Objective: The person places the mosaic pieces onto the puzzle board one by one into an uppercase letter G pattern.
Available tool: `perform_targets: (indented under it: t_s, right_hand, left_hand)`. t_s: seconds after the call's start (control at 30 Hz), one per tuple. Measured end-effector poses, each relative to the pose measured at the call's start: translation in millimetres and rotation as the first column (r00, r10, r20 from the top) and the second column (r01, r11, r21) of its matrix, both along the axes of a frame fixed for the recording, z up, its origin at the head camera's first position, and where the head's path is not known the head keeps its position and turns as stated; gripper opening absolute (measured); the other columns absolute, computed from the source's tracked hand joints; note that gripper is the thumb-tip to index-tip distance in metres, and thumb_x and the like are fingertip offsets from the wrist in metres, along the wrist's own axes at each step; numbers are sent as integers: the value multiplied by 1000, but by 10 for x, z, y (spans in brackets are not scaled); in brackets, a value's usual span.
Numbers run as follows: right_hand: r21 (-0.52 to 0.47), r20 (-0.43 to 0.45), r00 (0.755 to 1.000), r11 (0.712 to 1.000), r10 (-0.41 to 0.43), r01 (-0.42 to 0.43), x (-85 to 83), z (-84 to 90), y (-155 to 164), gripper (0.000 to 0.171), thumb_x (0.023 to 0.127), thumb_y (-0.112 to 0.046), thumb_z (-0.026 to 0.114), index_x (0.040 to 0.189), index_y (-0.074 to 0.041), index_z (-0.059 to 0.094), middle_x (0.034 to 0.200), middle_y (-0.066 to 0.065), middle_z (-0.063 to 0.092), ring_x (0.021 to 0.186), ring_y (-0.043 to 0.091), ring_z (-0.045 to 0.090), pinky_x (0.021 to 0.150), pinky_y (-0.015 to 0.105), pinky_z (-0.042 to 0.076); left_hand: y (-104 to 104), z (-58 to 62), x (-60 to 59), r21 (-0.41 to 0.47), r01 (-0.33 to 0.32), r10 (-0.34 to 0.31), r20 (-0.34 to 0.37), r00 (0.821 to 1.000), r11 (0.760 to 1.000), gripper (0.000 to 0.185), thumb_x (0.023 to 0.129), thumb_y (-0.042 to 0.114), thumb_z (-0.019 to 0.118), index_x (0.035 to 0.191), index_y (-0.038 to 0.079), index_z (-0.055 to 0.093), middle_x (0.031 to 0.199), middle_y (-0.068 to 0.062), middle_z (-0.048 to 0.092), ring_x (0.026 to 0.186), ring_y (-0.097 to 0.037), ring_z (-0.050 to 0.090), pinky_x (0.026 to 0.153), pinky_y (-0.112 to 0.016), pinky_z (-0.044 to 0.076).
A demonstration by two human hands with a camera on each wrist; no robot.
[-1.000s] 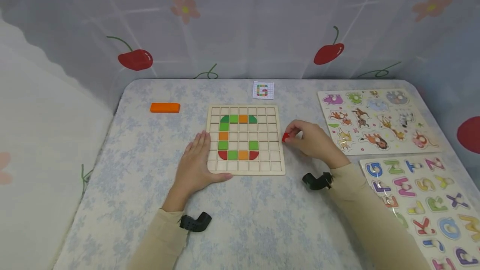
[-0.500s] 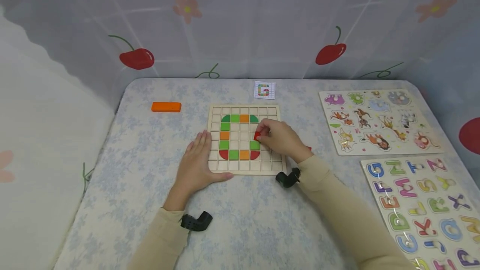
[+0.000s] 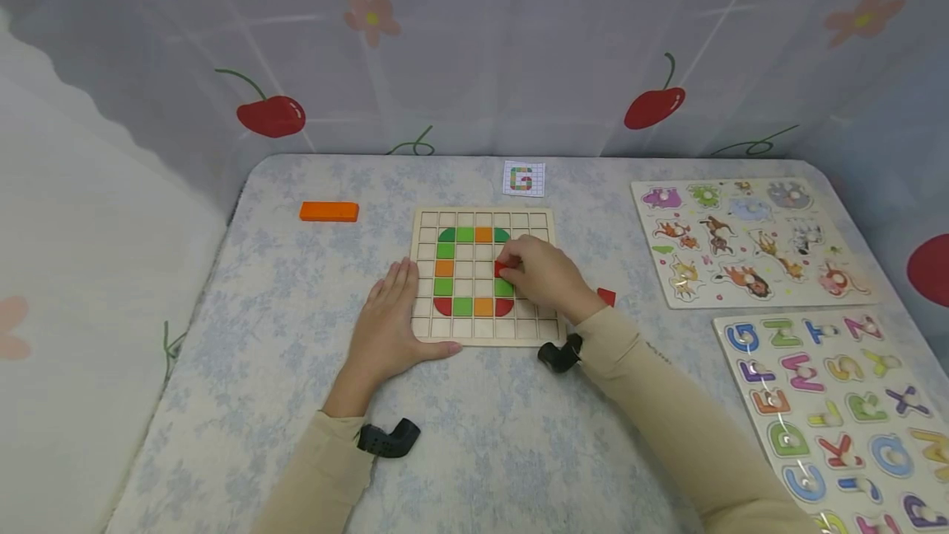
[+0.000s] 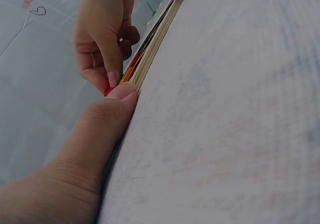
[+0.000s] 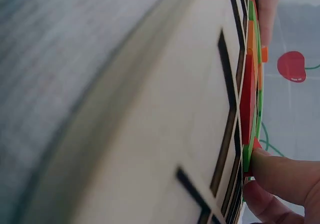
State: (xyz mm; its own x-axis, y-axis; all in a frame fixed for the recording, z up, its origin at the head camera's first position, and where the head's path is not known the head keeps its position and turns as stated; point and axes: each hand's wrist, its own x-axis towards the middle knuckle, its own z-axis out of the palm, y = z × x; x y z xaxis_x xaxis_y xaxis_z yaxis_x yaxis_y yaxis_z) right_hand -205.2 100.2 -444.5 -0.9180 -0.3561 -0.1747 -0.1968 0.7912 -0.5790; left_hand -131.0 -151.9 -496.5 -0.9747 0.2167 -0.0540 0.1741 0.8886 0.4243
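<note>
Red tile was pinched by right hand over grid board; judged light, rigid, best gripped at edges. Left hand was laid flat, bracing board.

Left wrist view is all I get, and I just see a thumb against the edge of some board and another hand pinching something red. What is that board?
Observer: A wooden grid board with coloured tiles laid out like a letter G.
Visitor: And the red thing?
Observer: A small red tile, pinched by the right hand over the grid, just above a green tile on the right side of the G.
Visitor: Is there any other red piece around?
Observer: Yes, a spare red piece lies on the table right of the board.
</note>
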Motion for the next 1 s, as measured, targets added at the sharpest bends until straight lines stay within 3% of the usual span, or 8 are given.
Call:
perform_targets:
  t_s: [0.17,0.27,0.47,0.63,0.87,1.0]
  right_hand:
    - [67,-15,998,996,58,-57,18,24,54,22,96,-17,65,116,-13,74,107,2,66,88,18,61,78,31,53]
    - [50,3,997,996,78,-78,36,64,158,25,97,-15,63,120,-14,73,112,1,66,89,18,58,77,31,50]
    - [2,-7,999,999,51,-51,122,179,557,32,99,-14,60,131,-14,63,105,3,62,72,19,49,63,31,44]
    - [35,3,997,996,76,-76,190,208,975,31,97,-8,60,128,-10,64,106,8,62,63,16,49,62,31,45]
    - [120,78,992,987,95,-104,308,213,1316,31,95,-4,62,124,-11,68,109,9,64,93,21,57,81,40,50]
    - [122,86,993,988,80,-90,353,186,1395,30,93,-7,66,123,-12,69,110,8,64,96,22,58,82,42,49]
  left_hand:
    - [8,-7,3,-2,0,0,5,1000,1000,137,64,84,67,159,5,7,168,-8,5,157,-25,4,127,-48,9]
    - [12,-5,9,-2,-2,2,9,1000,1000,137,65,83,68,159,5,7,168,-8,5,157,-25,4,127,-48,9]
    - [11,7,12,9,-4,4,2,1000,1000,136,65,81,70,160,6,7,168,-8,5,157,-26,5,127,-49,10]
    - [-1,-7,5,11,-6,6,0,1000,1000,137,64,82,69,160,6,7,168,-8,5,157,-26,5,126,-49,10]
    - [-2,-8,3,8,-8,8,0,1000,1000,138,63,84,69,160,7,7,168,-8,6,157,-26,5,126,-49,11]
    - [10,-14,1,6,-8,8,0,1000,1000,139,62,85,68,160,7,7,168,-7,6,157,-25,5,126,-49,11]
